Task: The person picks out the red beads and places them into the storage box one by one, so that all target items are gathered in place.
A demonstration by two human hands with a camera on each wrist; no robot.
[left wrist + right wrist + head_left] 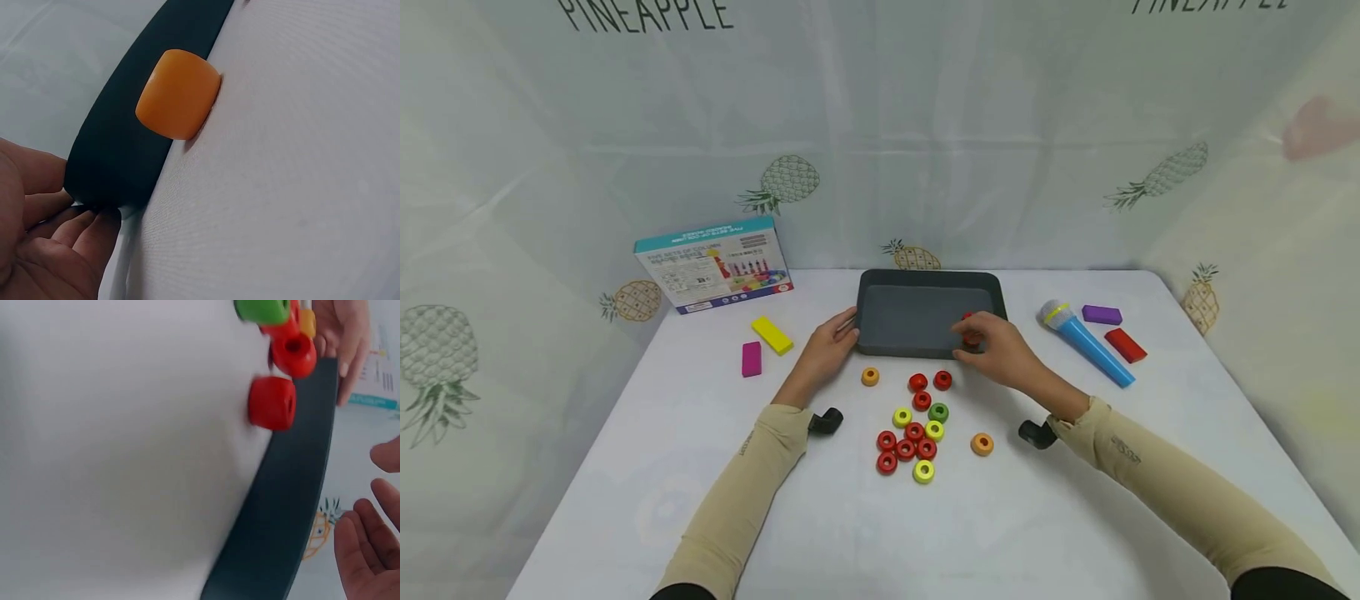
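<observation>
Head view | right hand (1000, 354) fingers pinch red ring (970, 321) over tray (880, 287) | left hand (831, 342) rests open-fingered against tray edge | ring likely light, rigid, smooth: pinch outer rim.

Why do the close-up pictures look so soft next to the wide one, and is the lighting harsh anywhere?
Head view: even, soft light, faint shadows under the rings, straight table edges bowed toward the corners. Left wrist view: the orange ring by the dark tray is fairly sharp, the left hand blurred. Right wrist view: red ring smeared, white tabletop washed out.
</observation>
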